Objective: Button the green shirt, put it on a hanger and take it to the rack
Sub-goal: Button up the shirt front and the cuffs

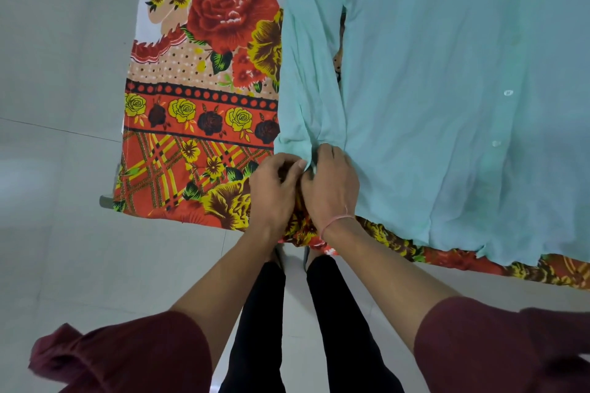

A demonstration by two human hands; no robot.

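Note:
The green shirt [447,89] lies spread flat over the right part of a floral cloth. Its long sleeve [309,80] runs down toward me and ends in a cuff at the table's near edge. My left hand [274,188] and my right hand [332,185] meet at that cuff, and both pinch its fabric between fingers and thumb. The cuff's button is hidden under my fingers. Two white buttons [508,93] show on the shirt's front further right.
A red, orange and yellow floral cloth [198,124] covers the table, with its left edge near the middle of the view. Pale floor tiles [64,105] lie to the left and below. My legs in black stand close to the table's near edge.

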